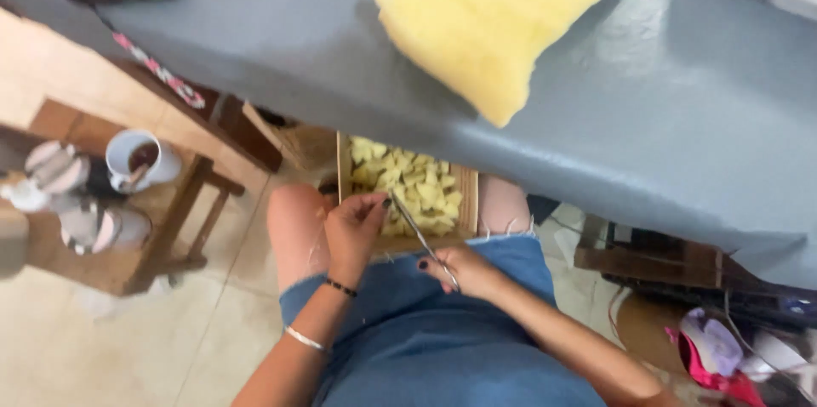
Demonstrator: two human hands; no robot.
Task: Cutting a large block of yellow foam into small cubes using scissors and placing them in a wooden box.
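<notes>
Under grey table (647, 118), slim metal scissors (419, 237) over yellow scraps (417, 186).

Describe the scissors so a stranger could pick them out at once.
Start at the big grey table and drop to the wooden box of yellow foam pieces on the person's lap. The scissors slant from the right hand up toward the left hand: the only thin, silvery metal thing there.
</notes>
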